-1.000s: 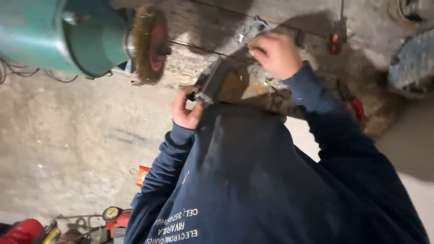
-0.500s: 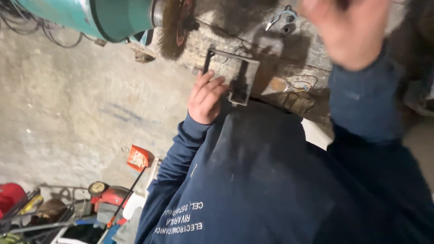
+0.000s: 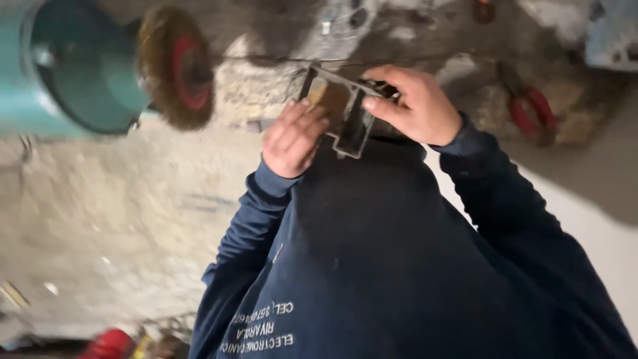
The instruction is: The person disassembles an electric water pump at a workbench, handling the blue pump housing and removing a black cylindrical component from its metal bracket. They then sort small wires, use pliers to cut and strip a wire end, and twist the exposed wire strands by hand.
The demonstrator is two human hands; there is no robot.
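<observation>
- Both hands grip a small metal bracket point(image 3: 342, 110) at twelve o'clock: left hand point(image 3: 292, 136) with fingers curled on its near edge, right hand point(image 3: 415, 106) pinching its far side.
- Its sharp edges could cut bare fingers.
- Wire wheel point(image 3: 176, 66) at ten o'clock could snag a dark sleeve point(image 3: 266, 199) if spinning.

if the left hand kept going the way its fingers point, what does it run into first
The left hand already touches the metal bracket that the right hand grips from the other side, so it would meet that first. Beyond the bracket lies the rough stone bench top, though depth is unclear in this blurred view.
</observation>
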